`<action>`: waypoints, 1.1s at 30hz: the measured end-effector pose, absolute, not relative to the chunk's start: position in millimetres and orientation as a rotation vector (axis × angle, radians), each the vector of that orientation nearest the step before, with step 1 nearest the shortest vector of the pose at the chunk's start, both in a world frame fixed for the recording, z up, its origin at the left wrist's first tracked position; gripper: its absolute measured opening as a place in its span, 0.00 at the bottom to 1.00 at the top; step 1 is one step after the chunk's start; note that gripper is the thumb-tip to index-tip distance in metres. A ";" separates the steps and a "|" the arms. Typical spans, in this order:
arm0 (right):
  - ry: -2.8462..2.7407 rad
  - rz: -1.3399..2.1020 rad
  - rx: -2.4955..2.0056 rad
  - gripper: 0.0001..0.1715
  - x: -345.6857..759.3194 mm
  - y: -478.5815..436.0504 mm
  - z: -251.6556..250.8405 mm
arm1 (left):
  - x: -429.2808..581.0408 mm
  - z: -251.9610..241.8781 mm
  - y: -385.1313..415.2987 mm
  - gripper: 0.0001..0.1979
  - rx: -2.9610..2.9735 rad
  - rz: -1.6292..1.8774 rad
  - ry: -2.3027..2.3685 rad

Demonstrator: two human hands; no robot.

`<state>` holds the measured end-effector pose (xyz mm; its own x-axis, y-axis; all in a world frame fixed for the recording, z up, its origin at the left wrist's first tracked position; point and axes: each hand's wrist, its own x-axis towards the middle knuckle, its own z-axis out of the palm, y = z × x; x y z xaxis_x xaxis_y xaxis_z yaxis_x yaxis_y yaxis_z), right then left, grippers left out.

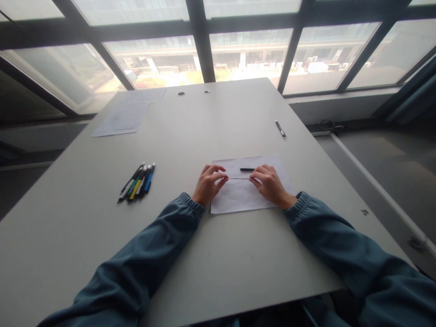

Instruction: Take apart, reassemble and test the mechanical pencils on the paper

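Observation:
A thin dark pen refill (239,178) stretches level between my two hands, just above a white sheet of paper (238,200). My left hand (208,184) pinches one end between thumb and forefinger, its other fingers curled loosely above. The opposite end is pinched in my right hand (269,185). A black pen barrel (246,169) lies on the paper beyond the refill, its right part hidden behind my right fingers.
On the white table (190,263), a bundle of several pens (138,182) lies to the left. One pen (281,129) rests at the far right. Printed sheets (119,118) lie at the far left, near two round holes by the window. A small dark mark (364,212) is near the right edge.

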<state>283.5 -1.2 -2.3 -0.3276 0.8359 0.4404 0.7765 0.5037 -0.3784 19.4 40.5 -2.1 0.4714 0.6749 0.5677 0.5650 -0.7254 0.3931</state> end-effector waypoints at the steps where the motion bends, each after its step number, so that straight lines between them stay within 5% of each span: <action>1: -2.162 0.125 -1.301 0.08 283.4 -1.1 -2.4 | 19.8 -1.9 40.3 0.04 2.575 1.098 1.062; 26: -2.216 0.175 -1.035 0.09 278.8 -0.8 -2.9 | 25.6 3.7 34.5 0.02 2.552 1.112 0.867; 33: -2.151 0.204 -1.051 0.08 279.4 -0.4 -4.7 | 23.6 6.9 35.7 0.16 2.283 1.247 1.127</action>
<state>279.4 -0.4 -4.7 -0.4068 0.7383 0.5380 0.6238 0.6548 -0.4268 23.6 35.7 6.9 0.3136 0.7581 0.5718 0.4928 -0.6447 0.5844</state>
